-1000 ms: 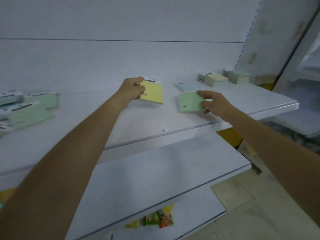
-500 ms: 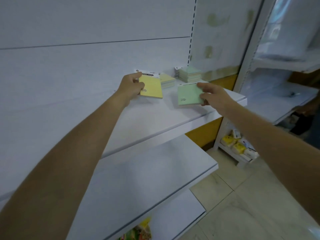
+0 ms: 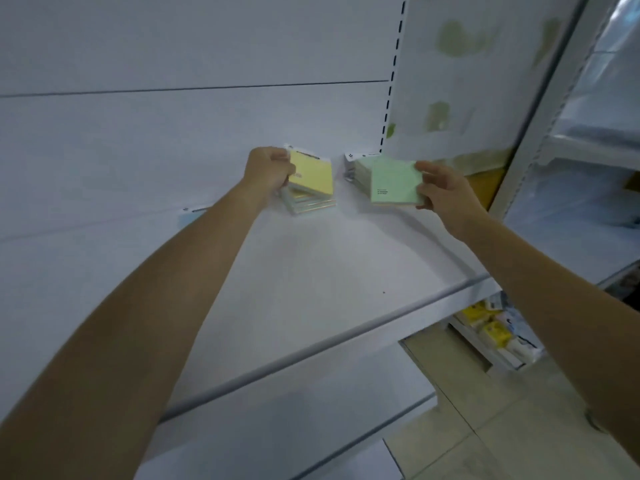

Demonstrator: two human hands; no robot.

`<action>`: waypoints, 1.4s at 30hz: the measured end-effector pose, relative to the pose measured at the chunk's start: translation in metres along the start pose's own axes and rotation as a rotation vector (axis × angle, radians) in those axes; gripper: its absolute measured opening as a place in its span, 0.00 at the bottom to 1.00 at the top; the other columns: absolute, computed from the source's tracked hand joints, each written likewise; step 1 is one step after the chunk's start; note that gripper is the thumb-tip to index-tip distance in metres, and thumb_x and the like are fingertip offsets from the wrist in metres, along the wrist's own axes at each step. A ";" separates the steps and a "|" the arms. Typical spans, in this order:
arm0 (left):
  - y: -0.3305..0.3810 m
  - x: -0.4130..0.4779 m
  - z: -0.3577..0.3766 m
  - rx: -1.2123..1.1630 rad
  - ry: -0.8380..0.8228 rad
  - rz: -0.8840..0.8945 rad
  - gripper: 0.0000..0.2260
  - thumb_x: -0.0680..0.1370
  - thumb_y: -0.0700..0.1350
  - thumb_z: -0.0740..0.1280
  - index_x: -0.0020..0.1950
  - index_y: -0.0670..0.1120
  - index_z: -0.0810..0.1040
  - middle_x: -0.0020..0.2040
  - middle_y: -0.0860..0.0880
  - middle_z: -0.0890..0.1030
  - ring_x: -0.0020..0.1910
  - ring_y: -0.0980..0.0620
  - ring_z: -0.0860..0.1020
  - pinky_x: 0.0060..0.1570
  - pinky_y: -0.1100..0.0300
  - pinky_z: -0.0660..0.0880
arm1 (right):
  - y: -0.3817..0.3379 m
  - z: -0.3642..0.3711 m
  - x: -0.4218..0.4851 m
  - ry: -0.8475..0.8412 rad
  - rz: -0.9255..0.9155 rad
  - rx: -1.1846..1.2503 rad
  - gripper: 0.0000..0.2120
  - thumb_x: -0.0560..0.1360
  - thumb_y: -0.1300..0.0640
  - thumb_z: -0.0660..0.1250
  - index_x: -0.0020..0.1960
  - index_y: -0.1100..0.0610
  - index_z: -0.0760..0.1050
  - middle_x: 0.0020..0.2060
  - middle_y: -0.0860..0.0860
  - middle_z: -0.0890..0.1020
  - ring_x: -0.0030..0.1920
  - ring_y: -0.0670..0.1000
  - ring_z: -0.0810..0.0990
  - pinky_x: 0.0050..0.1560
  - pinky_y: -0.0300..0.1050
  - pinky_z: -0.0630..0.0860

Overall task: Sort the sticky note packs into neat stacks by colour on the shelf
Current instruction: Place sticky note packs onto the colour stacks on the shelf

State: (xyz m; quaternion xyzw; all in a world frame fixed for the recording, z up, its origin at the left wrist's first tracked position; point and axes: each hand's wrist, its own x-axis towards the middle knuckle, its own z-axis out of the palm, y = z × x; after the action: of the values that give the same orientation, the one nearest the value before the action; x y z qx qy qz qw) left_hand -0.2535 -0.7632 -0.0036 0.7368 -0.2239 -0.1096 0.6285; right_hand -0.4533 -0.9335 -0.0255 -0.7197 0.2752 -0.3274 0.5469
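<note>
My left hand (image 3: 268,169) grips a yellow sticky note pack (image 3: 313,173) by its left edge, holding it just over a stack of yellow packs (image 3: 311,203) at the back of the white shelf (image 3: 311,271). My right hand (image 3: 441,187) holds a green sticky note pack (image 3: 394,183) by its right edge, in front of a stack of green packs (image 3: 358,166) near the shelf's back right corner. Whether either held pack touches its stack I cannot tell.
A pale blue pack (image 3: 192,214) lies on the shelf to the left, partly hidden by my left forearm. A lower shelf (image 3: 277,427) juts out below. Yellow packaged goods (image 3: 491,327) sit on a low rack at right above a tiled floor.
Both hands have carried their packs right and back along the shelf, the yellow one to over the yellow stack, the green one to the green stack. The view has swung right.
</note>
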 end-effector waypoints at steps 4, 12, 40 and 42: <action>-0.010 0.009 0.006 0.057 0.129 -0.014 0.19 0.72 0.32 0.64 0.62 0.41 0.75 0.62 0.39 0.77 0.58 0.43 0.77 0.46 0.61 0.72 | -0.007 -0.001 0.041 -0.028 -0.061 0.067 0.19 0.76 0.70 0.54 0.66 0.60 0.67 0.56 0.54 0.73 0.51 0.53 0.74 0.42 0.38 0.76; -0.010 0.004 0.020 0.236 0.244 -0.038 0.15 0.74 0.33 0.60 0.58 0.40 0.79 0.62 0.39 0.78 0.60 0.43 0.77 0.63 0.51 0.74 | -0.003 -0.004 0.100 -0.087 -0.100 0.127 0.21 0.75 0.72 0.54 0.66 0.62 0.67 0.53 0.56 0.73 0.45 0.50 0.75 0.34 0.30 0.75; -0.035 -0.066 0.086 0.984 -0.427 0.392 0.20 0.78 0.55 0.60 0.69 0.52 0.69 0.73 0.52 0.67 0.72 0.51 0.61 0.71 0.61 0.54 | 0.012 0.007 0.127 -0.249 -0.308 -0.769 0.17 0.77 0.58 0.53 0.61 0.56 0.75 0.62 0.59 0.76 0.62 0.63 0.70 0.63 0.50 0.66; -0.035 -0.067 0.085 0.963 -0.436 0.367 0.21 0.78 0.55 0.59 0.70 0.53 0.68 0.74 0.53 0.65 0.73 0.52 0.59 0.72 0.61 0.53 | 0.013 0.009 0.122 -0.258 -0.317 -0.793 0.17 0.77 0.55 0.55 0.63 0.56 0.73 0.62 0.60 0.75 0.64 0.62 0.67 0.63 0.50 0.65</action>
State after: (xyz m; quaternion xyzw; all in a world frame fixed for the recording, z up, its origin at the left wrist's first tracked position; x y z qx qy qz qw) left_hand -0.3430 -0.8024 -0.0614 0.8499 -0.4980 -0.0335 0.1687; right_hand -0.3694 -1.0236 -0.0187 -0.9421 0.1952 -0.1840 0.2013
